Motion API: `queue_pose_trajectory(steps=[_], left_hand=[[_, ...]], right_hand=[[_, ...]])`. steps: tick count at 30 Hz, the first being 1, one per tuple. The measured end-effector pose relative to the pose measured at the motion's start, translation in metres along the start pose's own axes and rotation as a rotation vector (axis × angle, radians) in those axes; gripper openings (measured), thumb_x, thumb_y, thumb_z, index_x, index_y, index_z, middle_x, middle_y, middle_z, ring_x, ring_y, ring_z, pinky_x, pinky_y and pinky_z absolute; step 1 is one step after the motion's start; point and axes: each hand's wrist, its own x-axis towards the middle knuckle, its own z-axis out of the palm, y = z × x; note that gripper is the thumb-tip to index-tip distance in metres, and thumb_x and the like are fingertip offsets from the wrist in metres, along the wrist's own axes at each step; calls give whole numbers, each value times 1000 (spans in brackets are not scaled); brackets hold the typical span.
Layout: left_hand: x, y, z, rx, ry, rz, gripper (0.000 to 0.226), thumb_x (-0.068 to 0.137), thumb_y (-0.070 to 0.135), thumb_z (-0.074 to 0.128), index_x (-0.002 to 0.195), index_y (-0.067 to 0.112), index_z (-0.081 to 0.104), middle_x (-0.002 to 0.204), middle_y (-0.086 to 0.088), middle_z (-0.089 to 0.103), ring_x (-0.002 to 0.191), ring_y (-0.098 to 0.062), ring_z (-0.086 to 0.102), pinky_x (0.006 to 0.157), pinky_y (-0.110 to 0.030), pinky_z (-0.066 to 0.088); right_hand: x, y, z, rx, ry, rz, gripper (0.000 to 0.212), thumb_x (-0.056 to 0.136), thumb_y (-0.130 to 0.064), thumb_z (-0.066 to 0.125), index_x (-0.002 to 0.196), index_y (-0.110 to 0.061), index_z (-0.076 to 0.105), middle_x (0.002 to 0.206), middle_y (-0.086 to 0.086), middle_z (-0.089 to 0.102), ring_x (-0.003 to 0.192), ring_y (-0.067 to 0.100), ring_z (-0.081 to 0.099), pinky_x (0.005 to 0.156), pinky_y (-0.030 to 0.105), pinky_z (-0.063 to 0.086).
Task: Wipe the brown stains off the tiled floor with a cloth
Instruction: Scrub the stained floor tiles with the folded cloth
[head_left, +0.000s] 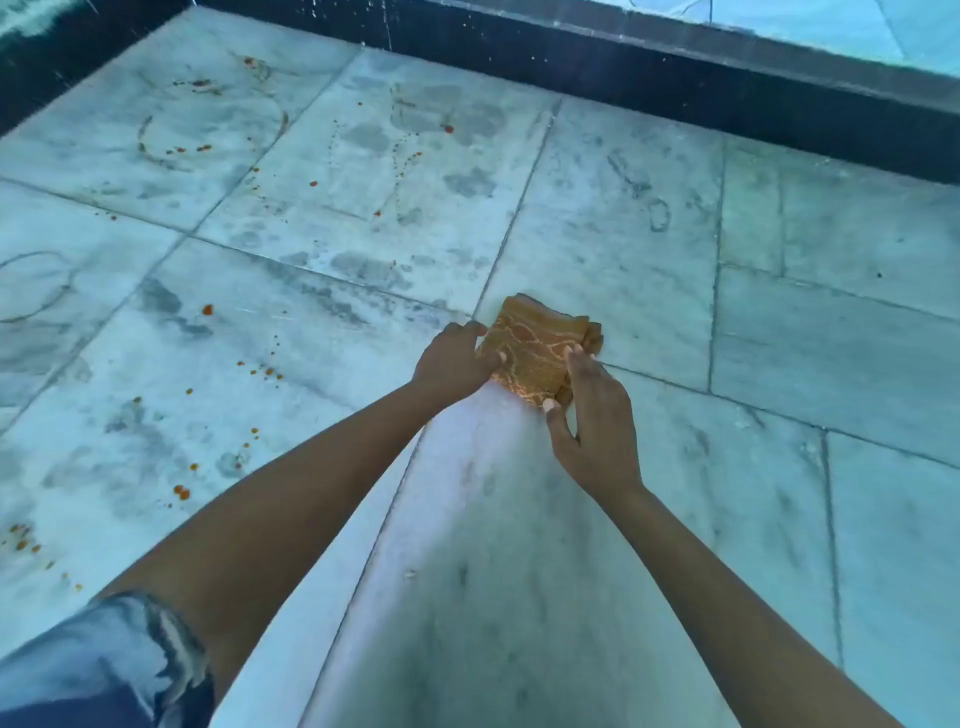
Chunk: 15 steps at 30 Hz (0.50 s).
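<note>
A folded orange-brown patterned cloth (535, 351) lies on the pale marble tiled floor (623, 234) in the middle of the view. My left hand (452, 361) grips the cloth's left edge, thumb on top. My right hand (595, 428) holds its right side, fingers along the top edge and thumb at the near corner. Small brown-orange stains are scattered over the tiles to the left, such as a blot (207, 309), a cluster (265, 370) and drops (182, 491). More specks (448, 128) lie farther back.
A dark raised border (727, 88) runs along the far edge of the floor. Faded ring marks and smears (156, 140) cover the far-left tiles. My knee in torn blue jeans (104, 665) shows at the bottom left.
</note>
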Motion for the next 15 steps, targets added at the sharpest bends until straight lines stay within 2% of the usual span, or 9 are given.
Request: queue_pose_trajectory(steps=[4, 8, 9, 10, 11, 12, 13, 15], left_hand=[[32, 15, 21, -98, 4, -132, 63, 87, 41, 60, 138, 11, 38, 136, -17, 40, 125, -32, 43, 96, -39, 42], [49, 15, 27, -93, 40, -204, 66, 79, 34, 72, 133, 11, 42, 129, -12, 47, 115, -30, 51, 84, -35, 45], [50, 15, 26, -156, 26, -235, 59, 76, 31, 76, 124, 11, 48, 122, -11, 51, 109, -29, 54, 80, -34, 47], [51, 16, 24, -227, 10, -263, 45, 73, 28, 78, 108, 12, 54, 110, -8, 55, 99, -27, 57, 73, -33, 49], [49, 15, 21, -305, -5, -278, 32, 71, 25, 80, 88, 14, 55, 96, -5, 56, 87, -24, 58, 65, -30, 49], [46, 16, 19, -391, -23, -277, 29, 70, 23, 80, 76, 13, 54, 85, -4, 57, 79, -22, 58, 59, -29, 48], [41, 14, 14, -485, -33, -289, 26, 70, 20, 79, 75, 8, 57, 81, -6, 61, 75, -22, 61, 59, -30, 50], [23, 12, 1, -654, -34, -311, 23, 72, 16, 74, 87, 1, 65, 91, -14, 68, 84, -27, 68, 69, -35, 56]], right_hand=[[4, 18, 7, -12, -11, 94, 63, 90, -37, 34, 144, -7, 31, 150, 13, 34, 139, 26, 30, 113, 42, 23], [5, 23, 19, -19, -21, 117, 66, 89, -40, 30, 146, -8, 27, 152, 12, 29, 140, 26, 27, 113, 40, 19], [5, 22, 21, -21, -21, 119, 66, 89, -40, 29, 146, -8, 26, 153, 12, 29, 141, 26, 26, 113, 41, 19], [6, 21, 23, -16, -21, 117, 66, 89, -40, 29, 147, -8, 26, 153, 12, 28, 141, 26, 26, 113, 40, 19], [6, 18, 24, -2, -27, 112, 66, 89, -40, 29, 147, -8, 25, 153, 12, 28, 141, 25, 26, 113, 40, 18], [5, 16, 24, 9, -32, 104, 66, 89, -40, 28, 147, -8, 25, 153, 11, 28, 141, 25, 26, 114, 39, 18], [5, 12, 24, 22, -36, 85, 66, 89, -41, 28, 147, -8, 24, 153, 11, 28, 141, 24, 25, 113, 37, 17], [1, 6, 24, 38, -45, 54, 66, 90, -42, 28, 147, -8, 23, 153, 11, 27, 141, 23, 25, 113, 35, 16]])
